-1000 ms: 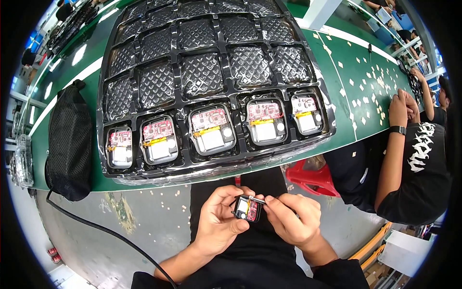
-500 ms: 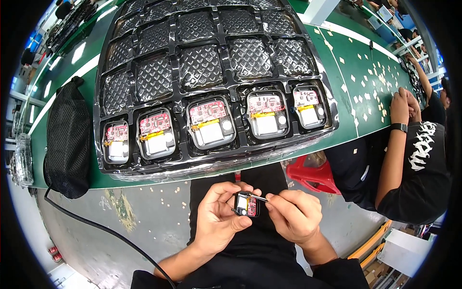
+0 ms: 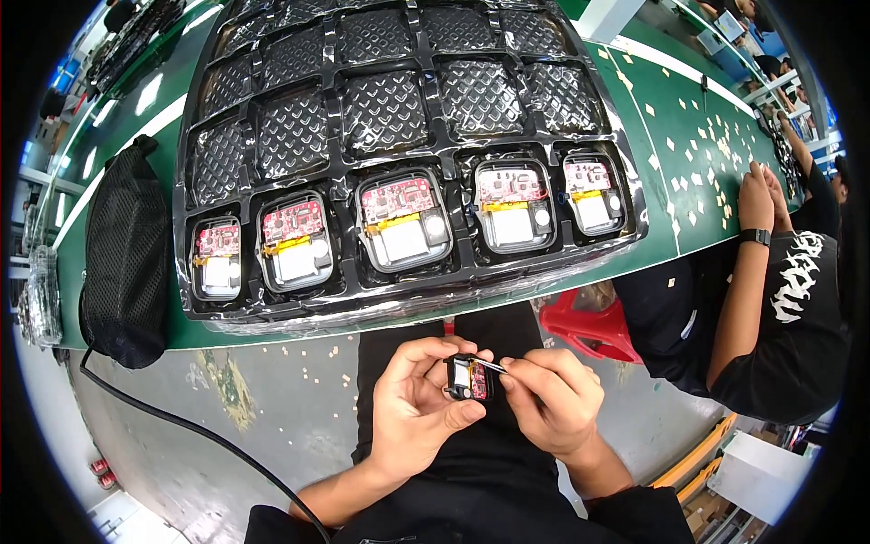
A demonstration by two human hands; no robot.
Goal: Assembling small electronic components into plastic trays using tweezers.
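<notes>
My left hand (image 3: pixel 412 412) grips a small open smartwatch case (image 3: pixel 464 374) by its edges, between thumb and fingers, above my lap. Inside the case a red circuit board, a whitish battery and a strip of yellow tape show. From the right, my right hand (image 3: pixel 557 399) pinches slim metal tweezers (image 3: pixel 491 365); their tip reaches the case's upper edge by the board. Whether the tip touches a part is too small to tell. Beyond my hands stands a black plastic tray (image 3: pixel 381 95), its nearest row filled with similar open cases (image 3: pixel 405 227).
The tray rests on a green table (image 3: pixel 666 150), with small pale paper bits scattered at its right. A black mesh bag (image 3: pixel 127 263) lies left, a black cable (image 3: pixel 213 435) running from it past my left arm. A red stool (image 3: pixel 589 326) and a seated co-worker (image 3: pixel 770 299) are at right.
The case in my left hand has tilted slightly, and both hands have shifted a little upward. The tweezers stay at its upper edge. The view has moved slightly.
</notes>
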